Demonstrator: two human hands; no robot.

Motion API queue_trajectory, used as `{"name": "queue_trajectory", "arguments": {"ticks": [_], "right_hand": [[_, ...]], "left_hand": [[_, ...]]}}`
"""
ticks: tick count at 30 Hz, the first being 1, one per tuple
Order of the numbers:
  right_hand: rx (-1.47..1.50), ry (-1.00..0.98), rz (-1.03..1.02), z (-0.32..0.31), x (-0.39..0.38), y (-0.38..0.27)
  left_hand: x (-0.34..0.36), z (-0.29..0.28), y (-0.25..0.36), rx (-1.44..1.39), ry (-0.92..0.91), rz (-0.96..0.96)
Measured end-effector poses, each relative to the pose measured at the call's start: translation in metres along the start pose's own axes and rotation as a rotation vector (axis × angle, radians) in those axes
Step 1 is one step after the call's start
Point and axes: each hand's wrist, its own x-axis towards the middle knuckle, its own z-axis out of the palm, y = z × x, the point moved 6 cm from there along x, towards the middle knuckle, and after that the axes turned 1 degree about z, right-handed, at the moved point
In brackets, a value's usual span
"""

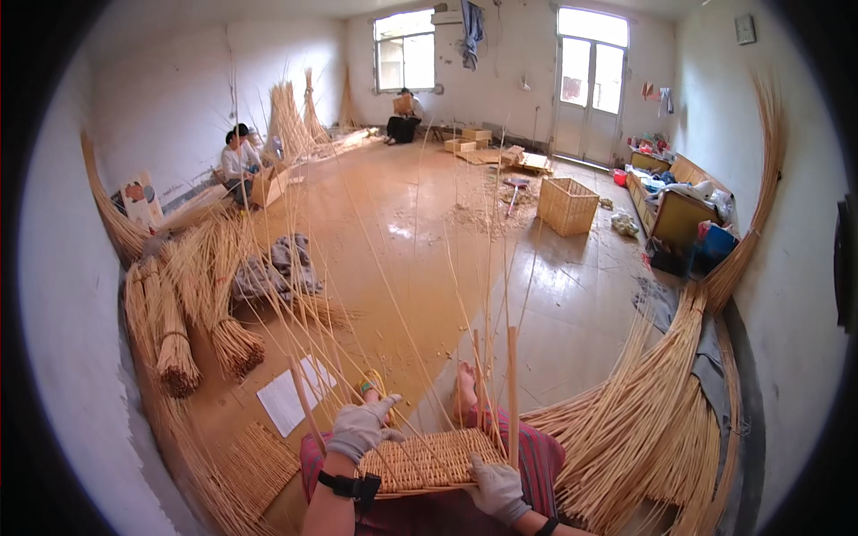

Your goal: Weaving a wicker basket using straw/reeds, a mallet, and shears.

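A partly woven wicker panel [427, 460] rests across my lap on red patterned cloth, with long thin rods fanning up and away from it. Thicker wooden stakes [512, 397] rise at its sides. My left hand [359, 431], in a pale glove, is at the panel's left end, its fingers closed around a thin wicker rod; the exact fingertip contact is hard to make out. At the near right corner my gloved right hand [497, 489] grips the panel's edge, thumb on top, other fingers mostly hidden.
Bundled rods [174, 339] lie at left beside a grey cloth [281, 268]; a large loose sheaf [635, 411] spreads at right. Papers [295, 393] and a woven mat [255, 469] lie near my left. A wicker box [567, 207] stands farther off. Other people [239, 165] sit by the walls.
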Motion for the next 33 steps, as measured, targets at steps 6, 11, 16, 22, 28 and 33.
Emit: {"name": "queue_trajectory", "arguments": {"ticks": [6, 11, 16, 22, 28, 33], "right_hand": [[-0.049, -0.040, 0.042, 0.012, -0.002, 0.015], [0.046, 0.042, -0.034, -0.012, 0.013, 0.006], [0.035, 0.040, -0.017, -0.006, 0.006, 0.007], [0.005, 0.015, -0.001, -0.005, 0.005, 0.004], [0.001, 0.048, -0.021, -0.007, 0.010, 0.003], [-0.009, -0.053, 0.044, -0.005, 0.005, 0.005]], "left_hand": [[0.012, 0.011, 0.005, 0.001, -0.035, 0.016], [0.003, -0.007, 0.014, 0.055, 0.032, 0.037], [0.005, -0.004, 0.014, 0.034, 0.002, 0.020], [0.005, 0.002, 0.008, 0.029, 0.063, 0.097], [0.004, -0.013, 0.014, 0.004, -0.003, 0.032], [0.005, -0.004, 0.015, 0.135, -0.022, 0.042]]}}
